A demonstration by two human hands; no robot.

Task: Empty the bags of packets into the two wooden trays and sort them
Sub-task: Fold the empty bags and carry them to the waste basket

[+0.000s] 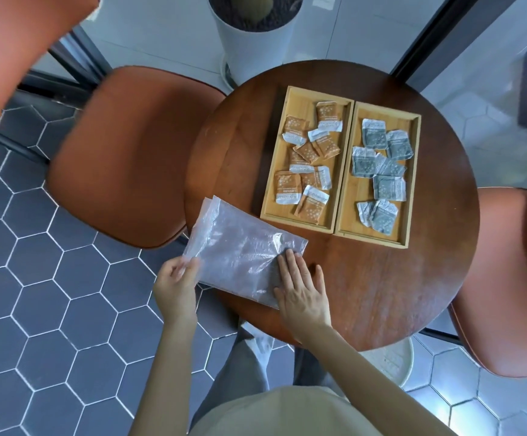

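Two wooden trays stand side by side on the round table. The left tray point(300, 220) holds several orange packets point(308, 152). The right tray point(413, 171) holds several grey packets point(378, 165). Clear plastic bags point(237, 247), flat and stacked, lie at the table's near left edge and hang partly over it. My left hand point(175, 286) pinches the bags' near left corner. My right hand point(301, 292) lies flat, fingers spread, on their right end.
The dark round table point(381, 294) has bare wood in front of the trays. Orange chairs stand at the left point(123, 158) and right point(507, 278). A white planter point(256, 36) stands beyond the table on the tiled floor.
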